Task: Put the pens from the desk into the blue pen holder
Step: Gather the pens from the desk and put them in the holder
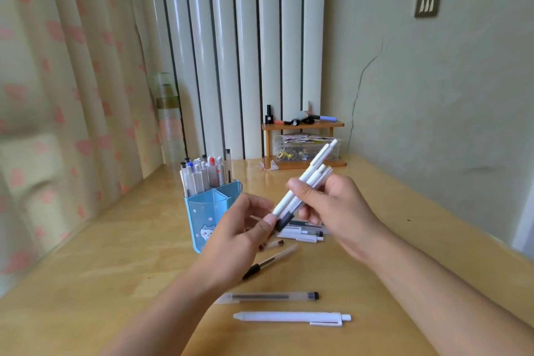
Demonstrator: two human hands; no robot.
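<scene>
White pens point(306, 182) bunched in the right hand point(332, 208), left hand point(245, 228) pinching their tips — loose bundle could slip before reaching the blue pen holder point(202, 211) at 9 o'clock.

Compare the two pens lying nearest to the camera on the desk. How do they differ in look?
The clear pen has a see-through barrel with a dark refill inside, while the white pen is solid white. The clear pen has a black end on its right; the white pen has a white push button and a clip there. The white pen also looks thicker. Both lie flat on the desk, almost parallel, untouched by either hand.
</scene>
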